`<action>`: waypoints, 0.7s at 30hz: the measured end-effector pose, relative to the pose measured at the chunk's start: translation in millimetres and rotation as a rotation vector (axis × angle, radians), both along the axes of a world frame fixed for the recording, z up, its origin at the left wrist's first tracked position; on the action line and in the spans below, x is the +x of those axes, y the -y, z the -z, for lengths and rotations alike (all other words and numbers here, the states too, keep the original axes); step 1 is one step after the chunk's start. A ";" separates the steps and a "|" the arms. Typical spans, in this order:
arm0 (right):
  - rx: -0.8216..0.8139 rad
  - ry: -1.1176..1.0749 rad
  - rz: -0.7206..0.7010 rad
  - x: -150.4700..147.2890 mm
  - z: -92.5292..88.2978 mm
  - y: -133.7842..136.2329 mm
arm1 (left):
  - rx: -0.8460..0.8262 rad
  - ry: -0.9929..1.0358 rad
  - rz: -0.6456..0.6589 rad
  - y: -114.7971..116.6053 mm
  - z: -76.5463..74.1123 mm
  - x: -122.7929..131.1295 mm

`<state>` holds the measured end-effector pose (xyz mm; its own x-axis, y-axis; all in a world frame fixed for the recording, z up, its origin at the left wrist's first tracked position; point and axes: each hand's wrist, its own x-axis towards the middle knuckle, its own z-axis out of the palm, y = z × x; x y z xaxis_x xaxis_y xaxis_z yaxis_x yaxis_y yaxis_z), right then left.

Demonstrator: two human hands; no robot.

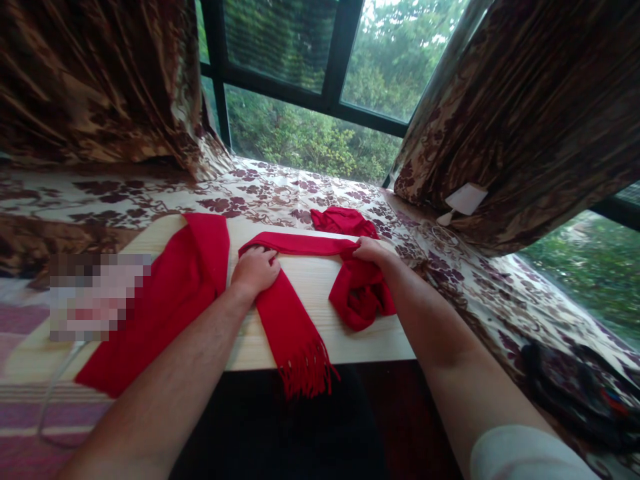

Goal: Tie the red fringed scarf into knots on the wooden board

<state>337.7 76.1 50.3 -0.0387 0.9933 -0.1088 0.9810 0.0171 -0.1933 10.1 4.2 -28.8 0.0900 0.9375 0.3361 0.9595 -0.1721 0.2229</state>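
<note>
A red scarf (pixel 287 317) with a fringed end lies on the pale wooden board (pixel 310 280), folded over at a corner. My left hand (pixel 256 270) presses on that fold with its fingers curled over the cloth. On the right, my right hand (pixel 373 252) grips the scarf's stretched band, which runs nearly straight between both hands. Below the right hand, more of the red cloth hangs in a rumpled loop on the board. Another red cloth (pixel 170 293), folded over at its top, lies left of my left arm and spills past the board's front edge.
Behind the board, a crumpled red cloth (pixel 345 220) rests on the floral cover (pixel 270 193). A pixelated object (pixel 100 297) with a cable sits at left. A small white lamp (pixel 465 199) stands by the right curtain (pixel 500 100); a dark bag (pixel 575 393) lies at lower right.
</note>
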 end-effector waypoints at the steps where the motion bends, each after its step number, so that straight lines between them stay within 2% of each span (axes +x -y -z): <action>1: 0.018 0.015 -0.033 -3.1 1.0 0.4 | 0.002 -0.005 0.004 -0.3 0.4 -0.3; 5: 0.108 0.106 -0.179 -15.2 4.3 3.3 | -0.005 -0.015 0.003 -1.5 1.8 -0.9; 10: 0.090 0.206 -0.093 -26.1 10.1 1.9 | -0.003 -0.014 0.007 -1.4 1.5 -0.9; 13: 0.079 0.194 -0.110 -27.2 13.0 -0.5 | -0.002 -0.011 0.009 -0.9 0.5 -0.8; 18: 0.118 0.139 -0.391 -24.6 10.9 -2.4 | 0.001 -0.022 0.005 -0.4 -0.9 -0.1; 21: 0.098 0.229 -0.472 -27.5 7.1 0.4 | -0.004 -0.017 0.002 0.3 -2.1 0.4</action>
<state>310.2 75.7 43.2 -0.4699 0.8796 -0.0746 0.8792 0.4738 0.0491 10.5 3.8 -26.7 0.0980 0.9387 0.3306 0.9627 -0.1735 0.2074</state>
